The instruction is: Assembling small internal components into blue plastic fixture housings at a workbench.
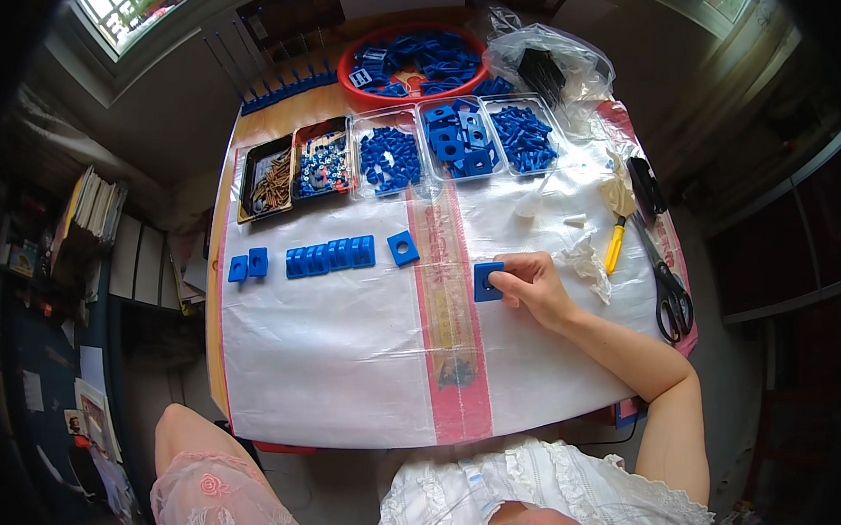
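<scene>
Above the sheet, right of its pink-edged stripe, my right hand is closed on a flat blue square plastic piece. Thumb and fingers pinch its right side, and part of its middle is hidden behind them. To the left lies a similar blue square piece with a round hole. Farther left stands a tight row of blue plastic pieces, side by side. Beyond it are two more blue pieces, close together. My left hand is out of view.
Along the back stand a black tray of screws, another of small hardware, and clear tubs of blue parts. Behind are a red basin, a pegged blue rack and a plastic bag. Scissors and a yellow-handled tool lie right.
</scene>
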`<state>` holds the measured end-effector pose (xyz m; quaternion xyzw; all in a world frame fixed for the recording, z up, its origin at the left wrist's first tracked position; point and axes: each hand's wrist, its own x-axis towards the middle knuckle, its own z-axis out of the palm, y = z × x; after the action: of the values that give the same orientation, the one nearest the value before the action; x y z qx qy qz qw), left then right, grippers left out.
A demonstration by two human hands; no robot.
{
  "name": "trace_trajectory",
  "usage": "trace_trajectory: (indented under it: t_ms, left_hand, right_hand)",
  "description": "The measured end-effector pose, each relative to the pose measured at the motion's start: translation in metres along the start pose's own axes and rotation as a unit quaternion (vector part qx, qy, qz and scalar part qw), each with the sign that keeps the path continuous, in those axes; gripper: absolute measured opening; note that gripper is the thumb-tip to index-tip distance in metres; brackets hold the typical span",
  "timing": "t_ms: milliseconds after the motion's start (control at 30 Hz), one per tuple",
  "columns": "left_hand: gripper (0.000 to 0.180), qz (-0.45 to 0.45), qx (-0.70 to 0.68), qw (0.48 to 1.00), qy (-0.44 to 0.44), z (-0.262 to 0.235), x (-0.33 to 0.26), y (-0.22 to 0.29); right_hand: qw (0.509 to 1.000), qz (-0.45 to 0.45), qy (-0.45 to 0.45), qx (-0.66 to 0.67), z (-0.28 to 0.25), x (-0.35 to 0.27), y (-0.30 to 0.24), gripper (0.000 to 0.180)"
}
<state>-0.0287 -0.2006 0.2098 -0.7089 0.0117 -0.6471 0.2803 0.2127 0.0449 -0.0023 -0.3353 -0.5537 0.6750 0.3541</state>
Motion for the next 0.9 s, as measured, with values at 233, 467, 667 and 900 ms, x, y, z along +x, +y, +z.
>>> trace_trajectory:
  t_ms: [233, 467, 667, 900]
  left_hand:
    - [0.024, -0.003, 0.000, 1.000, 0.000, -0.0011, 0.0021, 0.0016]
    - [0.020, -0.008, -0.001, 1.000, -0.002, -0.0016, 0.0045, 0.0028]
    - [0.018, -0.008, -0.009, 1.000, -0.002, -0.0019, 0.0055, 0.0035]
    - [0.015, -0.011, -0.012, 1.000, -0.002, -0.0019, 0.0073, 0.0050]
  right_hand:
    - [1.000, -0.008, -0.009, -0.008, -0.0001, 0.0001, -0.0017, 0.017]
    - [1.000, -0.001, -0.002, 0.004, 0.0000, 0.0000, 0.0012, 0.017]
    - [1.000, -0.002, -0.008, -0.005, -0.0010, 0.0001, 0.0004, 0.018]
    - [1.000, -0.005, -0.008, -0.009, 0.0006, -0.0003, -0.0010, 0.018]
